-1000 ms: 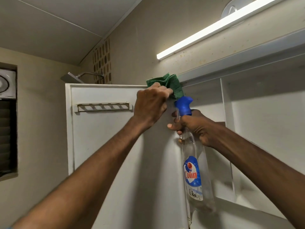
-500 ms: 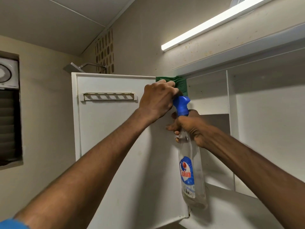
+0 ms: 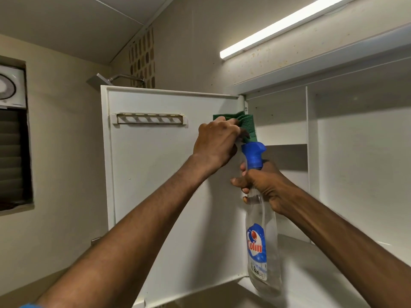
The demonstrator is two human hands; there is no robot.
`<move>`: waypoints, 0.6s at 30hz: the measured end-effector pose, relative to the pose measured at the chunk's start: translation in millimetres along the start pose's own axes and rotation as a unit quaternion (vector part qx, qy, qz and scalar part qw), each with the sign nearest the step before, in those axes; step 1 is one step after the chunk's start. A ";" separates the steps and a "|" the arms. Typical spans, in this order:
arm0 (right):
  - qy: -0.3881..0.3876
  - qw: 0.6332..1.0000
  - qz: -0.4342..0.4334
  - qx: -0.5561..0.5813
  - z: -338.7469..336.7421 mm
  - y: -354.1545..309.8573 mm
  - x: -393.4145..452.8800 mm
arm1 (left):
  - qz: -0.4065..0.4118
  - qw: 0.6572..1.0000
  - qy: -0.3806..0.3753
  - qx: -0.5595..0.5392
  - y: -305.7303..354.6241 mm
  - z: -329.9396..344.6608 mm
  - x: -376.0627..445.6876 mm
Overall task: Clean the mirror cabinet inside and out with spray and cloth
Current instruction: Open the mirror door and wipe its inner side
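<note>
The white cabinet door (image 3: 155, 174) stands swung open to the left, its inner face towards me. My left hand (image 3: 216, 141) presses a green cloth (image 3: 246, 124) against the door's inner face near the hinge edge, a little below the top. My right hand (image 3: 260, 185) grips the neck of a clear spray bottle (image 3: 262, 247) with a blue trigger head and a blue Colin label, held upright just right of the hinge. The open cabinet interior (image 3: 355, 163) lies to the right, with white shelves and a vertical divider.
A slotted holder rail (image 3: 150, 118) is fixed across the door's upper part. A lit tube light (image 3: 278, 27) runs along the wall above the cabinet. A shower head (image 3: 100, 80) shows behind the door, and a louvred window (image 3: 13, 158) with a fan sits at left.
My left hand with the cloth has come down from the door's top edge onto its inner face near the hinge. The right hand keeps the bottle in place.
</note>
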State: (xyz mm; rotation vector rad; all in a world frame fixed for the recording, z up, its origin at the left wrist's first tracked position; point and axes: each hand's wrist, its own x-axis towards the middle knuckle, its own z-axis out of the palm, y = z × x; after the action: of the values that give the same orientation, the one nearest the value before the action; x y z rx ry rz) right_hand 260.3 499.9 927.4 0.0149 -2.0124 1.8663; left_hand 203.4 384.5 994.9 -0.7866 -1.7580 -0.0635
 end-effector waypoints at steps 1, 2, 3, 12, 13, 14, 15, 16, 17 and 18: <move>-0.005 1.000 -0.001 -0.001 -0.7 2.7 -2.3 | -0.001 1.000 -0.001 -0.004 1.2 1.2 -2.3; -0.011 1.000 -0.001 -0.005 -1.2 5.6 -4.5 | -0.001 1.000 -0.002 -0.007 2.3 2.7 -5.0; -0.015 1.000 0.002 -0.010 -2.0 8.5 -6.6 | 0.000 1.000 -0.004 -0.009 3.1 4.1 -7.7; 0.012 0.999 0.034 -0.013 -4.5 40.0 -20.7 | 0.006 1.000 -0.009 -0.019 14.1 12.5 -36.6; 0.011 0.999 0.031 -0.012 -5.0 43.8 -23.5 | 0.007 1.000 -0.011 -0.017 15.4 13.2 -40.0; 0.008 0.999 0.029 -0.012 -5.1 47.7 -26.5 | 0.008 1.000 -0.013 -0.016 16.5 14.0 -43.1; 0.003 1.000 0.029 -0.012 -5.4 51.9 -29.7 | 0.008 1.000 -0.016 -0.016 18.0 15.1 -46.2; -0.004 0.999 0.031 -0.012 -5.2 56.4 -33.2 | 0.010 1.000 -0.022 -0.017 19.4 16.4 -49.6; -0.009 0.999 0.034 -0.010 -4.7 60.6 -35.8 | 0.011 0.999 -0.027 -0.017 20.1 17.3 -52.6; -0.010 0.999 0.039 -0.007 -4.4 65.7 -38.0 | 0.013 0.999 -0.033 -0.018 21.1 18.1 -55.7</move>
State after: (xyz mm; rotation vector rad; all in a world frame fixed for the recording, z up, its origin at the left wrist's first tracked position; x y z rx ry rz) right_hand 278.8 501.7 853.7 -0.0485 -2.0681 1.9054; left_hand 206.4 382.3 932.8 -0.8457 -1.8123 -0.0537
